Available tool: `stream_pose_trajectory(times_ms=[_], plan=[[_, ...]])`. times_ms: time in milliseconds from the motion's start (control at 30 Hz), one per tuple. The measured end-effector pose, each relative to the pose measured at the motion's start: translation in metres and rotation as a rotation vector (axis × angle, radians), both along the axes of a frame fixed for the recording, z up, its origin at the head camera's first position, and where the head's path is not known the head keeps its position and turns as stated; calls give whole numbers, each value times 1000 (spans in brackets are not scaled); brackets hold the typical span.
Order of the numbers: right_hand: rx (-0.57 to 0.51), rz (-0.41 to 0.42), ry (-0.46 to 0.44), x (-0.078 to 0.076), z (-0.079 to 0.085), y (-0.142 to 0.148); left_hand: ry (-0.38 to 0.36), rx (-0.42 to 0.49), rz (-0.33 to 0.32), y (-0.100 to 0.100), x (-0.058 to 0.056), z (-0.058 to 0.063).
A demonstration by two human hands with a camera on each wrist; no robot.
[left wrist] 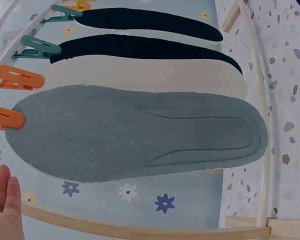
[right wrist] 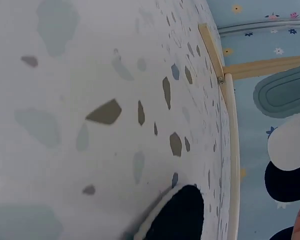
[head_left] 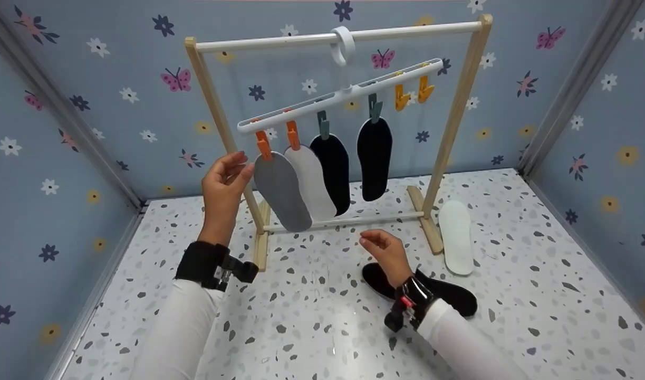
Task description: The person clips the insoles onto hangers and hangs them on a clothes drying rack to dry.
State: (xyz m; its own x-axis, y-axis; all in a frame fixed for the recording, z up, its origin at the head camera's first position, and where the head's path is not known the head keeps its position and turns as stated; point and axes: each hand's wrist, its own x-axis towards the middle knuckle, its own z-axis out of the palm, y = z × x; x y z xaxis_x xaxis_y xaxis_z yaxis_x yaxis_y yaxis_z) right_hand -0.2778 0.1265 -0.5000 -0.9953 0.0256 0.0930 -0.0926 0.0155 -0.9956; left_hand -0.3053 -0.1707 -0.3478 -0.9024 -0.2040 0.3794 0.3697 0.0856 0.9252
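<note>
Your left grip (head_left: 224, 182) is hovering just beside the gray insole (head_left: 282, 192), its fingers bending loosely and its thumb standing apart from them. Your right grip (head_left: 390, 256) is hanging lower, over the speckled bench (head_left: 296, 316), its fingers curving toward the thumb; you cannot tell whether the tips are meeting.

The gray insole is dangling from an orange clip (head_left: 264, 146) at the left end of the white hanger (head_left: 346, 94). A second orange clip (head_left: 293, 135) is holding the white insole (head_left: 313, 182), which the gray one is partly covering. Two green clips (head_left: 323, 125) are each holding a black insole (head_left: 375, 158). Two yellow clips (head_left: 401, 98) are hanging at the right end.

The hanger is slanting, its hook (head_left: 344, 37) looping over the rod (head_left: 280, 41) of the wooden rack (head_left: 457, 116). A pale insole (head_left: 456, 237) is lying beside the rack's right foot.
</note>
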Motion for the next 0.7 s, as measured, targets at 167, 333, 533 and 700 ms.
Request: stream_pose_trajectory(times_ms=[167,333,533,700], plan=[[51,18,6,-1,0,17,-10,0,-12,0,6,-2],[166,67,33,0,0,35,-24,-8,-31,1,13,-4],[383,176,64,3,-5,60,6,4,-27,2,19,-4],[513,257,67,8,-10,79,16,10,-29,5,21,-4]])
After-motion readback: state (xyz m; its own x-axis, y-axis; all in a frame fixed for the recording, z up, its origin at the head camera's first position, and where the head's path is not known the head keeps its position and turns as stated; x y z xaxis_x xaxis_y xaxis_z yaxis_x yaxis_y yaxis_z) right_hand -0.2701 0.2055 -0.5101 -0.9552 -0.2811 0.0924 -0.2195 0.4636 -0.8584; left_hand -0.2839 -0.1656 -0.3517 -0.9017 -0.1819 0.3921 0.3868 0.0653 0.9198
